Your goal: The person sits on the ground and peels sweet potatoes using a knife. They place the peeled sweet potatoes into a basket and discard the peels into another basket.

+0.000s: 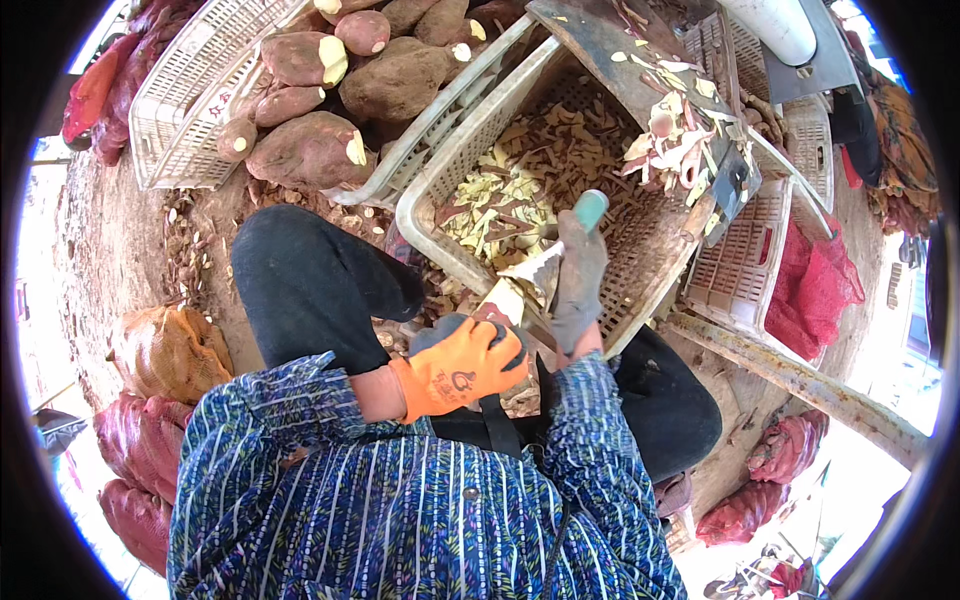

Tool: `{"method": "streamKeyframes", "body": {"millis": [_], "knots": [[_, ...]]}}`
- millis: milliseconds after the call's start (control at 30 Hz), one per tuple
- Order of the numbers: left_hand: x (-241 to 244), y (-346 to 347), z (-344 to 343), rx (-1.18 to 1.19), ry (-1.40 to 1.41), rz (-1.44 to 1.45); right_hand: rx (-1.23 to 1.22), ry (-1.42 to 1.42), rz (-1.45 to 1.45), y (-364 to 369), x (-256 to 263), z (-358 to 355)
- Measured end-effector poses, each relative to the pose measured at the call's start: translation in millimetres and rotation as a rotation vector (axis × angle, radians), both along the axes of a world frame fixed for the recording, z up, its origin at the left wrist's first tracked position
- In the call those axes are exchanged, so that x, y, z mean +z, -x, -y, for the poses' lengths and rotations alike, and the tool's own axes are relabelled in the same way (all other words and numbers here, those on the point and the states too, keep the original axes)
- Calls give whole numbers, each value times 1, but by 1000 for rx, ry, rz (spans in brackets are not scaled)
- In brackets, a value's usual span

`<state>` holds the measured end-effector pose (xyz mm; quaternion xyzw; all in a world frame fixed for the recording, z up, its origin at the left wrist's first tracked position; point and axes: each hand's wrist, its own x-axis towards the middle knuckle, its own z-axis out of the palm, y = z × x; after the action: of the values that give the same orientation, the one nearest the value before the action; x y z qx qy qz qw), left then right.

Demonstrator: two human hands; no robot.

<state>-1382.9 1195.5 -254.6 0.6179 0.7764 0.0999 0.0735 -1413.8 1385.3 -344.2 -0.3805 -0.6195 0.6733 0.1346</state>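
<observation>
My left hand (466, 367), in an orange glove with dark fingertips, grips a partly peeled sweet potato (506, 300). Pale flesh shows at the tuber's upper end, and reddish skin remains lower down; the glove hides the rest. Wrapped in a grey glove, my right hand (580, 277) is closed around the green handle (591, 210) of a knife-like peeling tool. Its metal blade (538, 268) lies against the tuber's pale end. Both hands are at the near rim of a plastic basket (442, 251), which holds yellow and brown peelings (491, 199).
Large sweet potatoes (397, 79) with cut ends fill a white crate (180, 90) at upper left. A board (592, 37) strewn with peelings overhangs the basket. At right are another crate (739, 255), red mesh (814, 285) and a rusty pipe (795, 379). Mesh sacks (169, 352) stand left.
</observation>
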Motion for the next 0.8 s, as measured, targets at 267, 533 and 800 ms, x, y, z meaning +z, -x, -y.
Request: {"method": "streamKeyframes", "body": {"millis": [267,533,800], "knots": [[9,68,18,560,-284,707,367,321,-1,-7,49,-31],[-41,15,-9,1136,-822,1355,413,699,-100,-33,85,22],[-60,-15,8,1101,-789,2046,473,71,-52,-31,59,-11]]}}
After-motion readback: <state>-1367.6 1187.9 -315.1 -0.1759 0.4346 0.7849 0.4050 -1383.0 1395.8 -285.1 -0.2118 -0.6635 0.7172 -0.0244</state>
